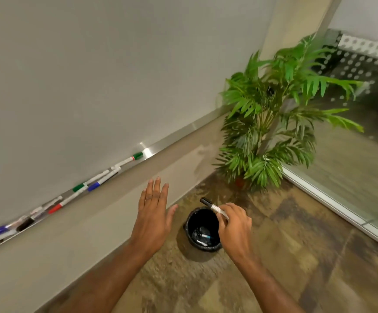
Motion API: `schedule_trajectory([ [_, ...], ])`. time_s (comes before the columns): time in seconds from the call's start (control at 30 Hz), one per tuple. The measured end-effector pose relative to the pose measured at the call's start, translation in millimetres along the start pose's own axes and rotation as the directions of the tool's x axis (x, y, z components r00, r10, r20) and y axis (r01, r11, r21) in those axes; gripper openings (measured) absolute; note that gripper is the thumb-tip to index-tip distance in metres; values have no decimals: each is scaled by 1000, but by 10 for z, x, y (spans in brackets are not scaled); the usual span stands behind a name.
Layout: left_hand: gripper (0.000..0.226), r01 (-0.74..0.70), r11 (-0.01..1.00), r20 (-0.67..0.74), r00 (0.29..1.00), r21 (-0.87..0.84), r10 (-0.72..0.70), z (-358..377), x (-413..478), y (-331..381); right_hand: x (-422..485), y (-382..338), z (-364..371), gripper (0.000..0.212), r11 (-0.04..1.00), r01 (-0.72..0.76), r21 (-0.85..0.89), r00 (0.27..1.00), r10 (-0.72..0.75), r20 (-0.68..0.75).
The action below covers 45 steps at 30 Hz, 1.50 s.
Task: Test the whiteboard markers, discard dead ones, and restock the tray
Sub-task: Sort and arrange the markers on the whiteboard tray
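Observation:
My right hand [234,224] grips a black-capped marker [210,205] above the rim of a small black bin [202,229] on the floor. At least one discarded marker lies in the bin's bottom. My left hand [153,213] hovers flat with straight fingers left of the bin and holds nothing. A metal tray [161,144] runs along the whiteboard's [82,75] lower edge. It carries several markers with green [79,187], blue [95,185], red [56,208] and dark caps.
A potted green plant [274,123] stands in the corner just behind the bin. A glass partition [353,166] with a white floor rail closes off the right side. Patterned carpet [285,256] covers the floor around the bin.

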<state>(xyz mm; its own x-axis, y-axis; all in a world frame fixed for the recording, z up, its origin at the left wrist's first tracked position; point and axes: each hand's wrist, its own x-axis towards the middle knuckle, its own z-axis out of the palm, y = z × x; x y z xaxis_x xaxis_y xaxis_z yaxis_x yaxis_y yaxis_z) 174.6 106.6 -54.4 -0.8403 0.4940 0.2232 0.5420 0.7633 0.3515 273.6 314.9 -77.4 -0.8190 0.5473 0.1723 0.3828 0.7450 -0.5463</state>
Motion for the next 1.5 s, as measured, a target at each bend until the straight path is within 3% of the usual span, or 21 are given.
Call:
schedule_trajectory([
  [0.33,71,58,997,60,997,-45,-56,845,90,-176,181,827,851,14,979,-97,-177,985,119,121],
  [0.83,66,116,992,123,986,-50,-109,1651,347,-410,890,1463,1951,24,943,5,-334,950,100,297],
  [1.0,66,119,992,139,984,-51,-111,1838,362,-486,1100,1642,2158,43,929,1,-371,930,135,342],
  [1.23,66,115,993,172,979,-35,-107,1945,301,-389,956,1705,2097,37,966,-47,-256,954,120,276],
  [1.5,67,101,994,139,986,-47,-94,1672,323,-108,813,1382,1586,32,995,21,-97,992,-8,128],
])
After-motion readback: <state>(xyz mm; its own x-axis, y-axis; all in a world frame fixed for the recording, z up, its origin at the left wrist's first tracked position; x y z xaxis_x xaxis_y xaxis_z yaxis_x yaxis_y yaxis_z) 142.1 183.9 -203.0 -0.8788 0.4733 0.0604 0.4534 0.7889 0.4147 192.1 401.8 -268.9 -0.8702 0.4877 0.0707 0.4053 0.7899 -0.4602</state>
